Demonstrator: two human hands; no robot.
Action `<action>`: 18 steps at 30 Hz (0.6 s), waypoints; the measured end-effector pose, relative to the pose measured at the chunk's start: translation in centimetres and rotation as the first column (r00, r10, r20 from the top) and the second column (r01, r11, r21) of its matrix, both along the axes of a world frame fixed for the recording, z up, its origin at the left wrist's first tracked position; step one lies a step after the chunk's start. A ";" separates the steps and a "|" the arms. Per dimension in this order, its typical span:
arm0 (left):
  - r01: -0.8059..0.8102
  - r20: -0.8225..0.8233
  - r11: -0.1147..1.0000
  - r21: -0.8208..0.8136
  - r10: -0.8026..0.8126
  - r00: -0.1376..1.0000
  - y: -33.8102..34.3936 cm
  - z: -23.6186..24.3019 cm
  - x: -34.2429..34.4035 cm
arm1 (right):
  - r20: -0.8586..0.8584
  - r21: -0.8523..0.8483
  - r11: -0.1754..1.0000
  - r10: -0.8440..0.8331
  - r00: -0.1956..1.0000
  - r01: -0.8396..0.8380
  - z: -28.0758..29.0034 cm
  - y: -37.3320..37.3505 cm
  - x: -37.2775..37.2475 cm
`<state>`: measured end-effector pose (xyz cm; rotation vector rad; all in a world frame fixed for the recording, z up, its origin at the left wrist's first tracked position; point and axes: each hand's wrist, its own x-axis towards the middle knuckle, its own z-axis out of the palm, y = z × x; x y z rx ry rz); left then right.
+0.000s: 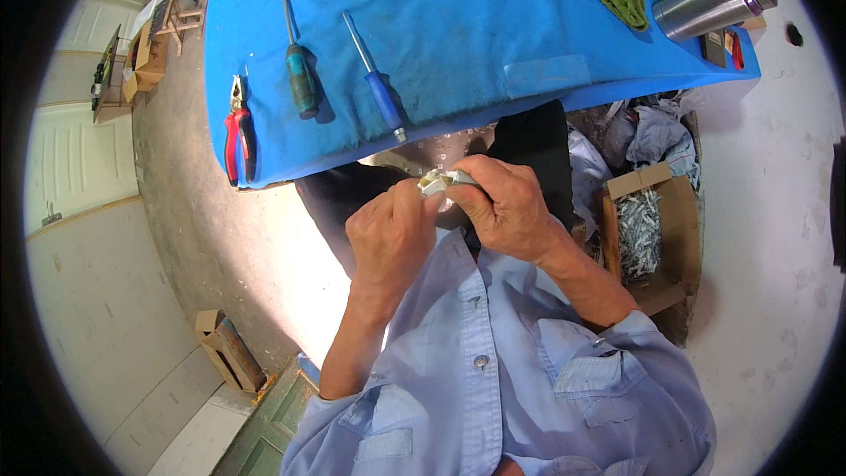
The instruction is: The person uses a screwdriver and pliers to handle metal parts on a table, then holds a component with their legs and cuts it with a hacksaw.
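In front of my chest, just off the near edge of the blue-covered table, both hands meet at a small whitish part (434,183). My left hand (394,234) is closed, its thumb and fingers pinching the part from the left. From the other side, my right hand (511,207) pinches a short grey piece (462,178) that touches the white part's right end. Fingers cover much of both pieces, so their exact kind and how they join cannot be told.
Red-handled pliers (240,137), a green-handled screwdriver (301,79) and a blue-handled screwdriver (381,97) lie on the blue cloth (449,35). A steel flask (709,9) and green rag (623,5) are far right. A cardboard box (677,229) of metal parts stands right of my arm.
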<state>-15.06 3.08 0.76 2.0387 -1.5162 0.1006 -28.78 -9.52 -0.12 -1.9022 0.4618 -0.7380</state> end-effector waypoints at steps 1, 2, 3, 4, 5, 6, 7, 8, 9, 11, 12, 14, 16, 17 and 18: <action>-0.014 0.001 1.000 -0.008 0.014 1.000 -0.1 0.1 -0.1 | 0.006 0.010 1.000 -0.012 1.000 0.012 0.1 0.1 0.1; -0.032 -0.018 0.999 0.010 0.033 0.999 0.0 0.0 -0.1 | -0.010 -0.001 1.000 -0.020 1.000 0.020 0.0 0.1 0.1; -0.050 -0.036 0.998 0.028 0.051 0.998 0.1 -0.1 -0.1 | -0.025 -0.011 1.000 -0.028 0.999 0.028 0.0 0.2 0.0; -0.067 -0.053 0.997 0.048 0.069 0.996 0.2 -0.2 -0.1 | -0.039 -0.020 0.999 -0.037 0.999 0.036 0.0 0.3 0.1; -0.079 -0.055 0.996 0.048 0.082 0.995 0.2 -0.2 -0.3 | -0.025 -0.002 0.999 -0.049 0.998 0.049 0.0 0.5 0.2; -0.092 -0.057 0.995 0.048 0.094 0.994 0.1 -0.2 -0.6 | -0.012 0.016 0.998 -0.062 0.998 0.062 -0.1 0.8 0.5; -0.104 -0.058 0.993 0.048 0.106 0.993 0.1 -0.2 -0.8 | 0.002 0.034 0.997 -0.075 0.997 0.075 -0.1 0.9 0.6; -0.104 -0.059 0.994 0.044 0.106 0.993 0.1 -0.3 -0.8 | 0.000 0.021 0.997 -0.069 0.998 0.069 -0.2 0.9 0.6; -0.103 -0.059 0.994 0.041 0.106 0.993 0.2 -0.5 -0.8 | -0.002 0.008 0.998 -0.062 0.998 0.062 -0.4 0.9 0.5; -0.100 -0.076 0.994 0.043 0.103 0.992 0.4 -0.7 -0.6 | -0.009 -0.028 0.998 -0.051 0.999 0.051 -0.6 0.7 0.5; -0.095 -0.093 0.994 0.052 0.099 0.991 0.6 -0.7 -0.5 | -0.013 -0.048 0.998 -0.048 0.999 0.047 -0.7 0.6 0.4; -0.085 -0.136 0.995 0.050 0.091 0.987 0.8 -0.7 -0.5 | -0.007 -0.060 0.997 -0.051 0.999 0.050 -0.7 0.5 0.4; -0.080 -0.185 0.996 0.025 0.084 0.979 0.7 -0.6 -0.5 | 0.019 -0.045 0.997 -0.062 0.998 0.063 -0.6 0.4 0.4; -0.079 -0.276 0.996 0.030 0.084 0.958 0.8 -0.5 -0.5 | 0.036 -0.040 0.997 -0.061 0.997 0.062 -0.6 0.3 0.4; -0.077 -0.364 0.996 0.034 0.084 0.928 1.1 -0.4 -0.4 | 0.054 -0.035 0.997 -0.060 0.997 0.062 -0.6 0.2 0.5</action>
